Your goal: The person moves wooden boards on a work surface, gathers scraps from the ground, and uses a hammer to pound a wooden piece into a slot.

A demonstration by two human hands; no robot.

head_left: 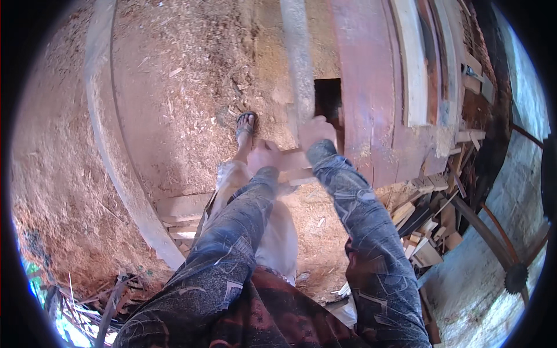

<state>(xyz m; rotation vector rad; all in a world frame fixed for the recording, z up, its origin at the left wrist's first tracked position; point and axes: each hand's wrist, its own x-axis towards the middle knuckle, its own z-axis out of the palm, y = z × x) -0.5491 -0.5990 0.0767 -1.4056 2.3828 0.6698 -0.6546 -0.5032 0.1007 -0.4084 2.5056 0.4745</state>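
Observation:
My left hand [265, 156] is curled closed beside the left end of a short piece of wood [295, 159]. What its fingers hold, if anything, is hidden. My right hand [317, 131] is also closed and slightly smeared by motion, at the near end of a long narrow plank [299, 64] that runs away from me. Whether it grips the plank or something smaller cannot be made out. A dark rectangular opening [328, 95] lies just beyond the right hand, beside a wide reddish board [368, 87].
Sawdust and shavings cover the ground [191, 98], where my sandalled foot [246, 123] stands. A long curved-looking timber [107, 110] lies at left. Pale boards [413, 69] and a brush-like tool [473, 72] are at right, above heaped wood offcuts [426, 243]. A toothed metal wheel [516, 278] is at lower right.

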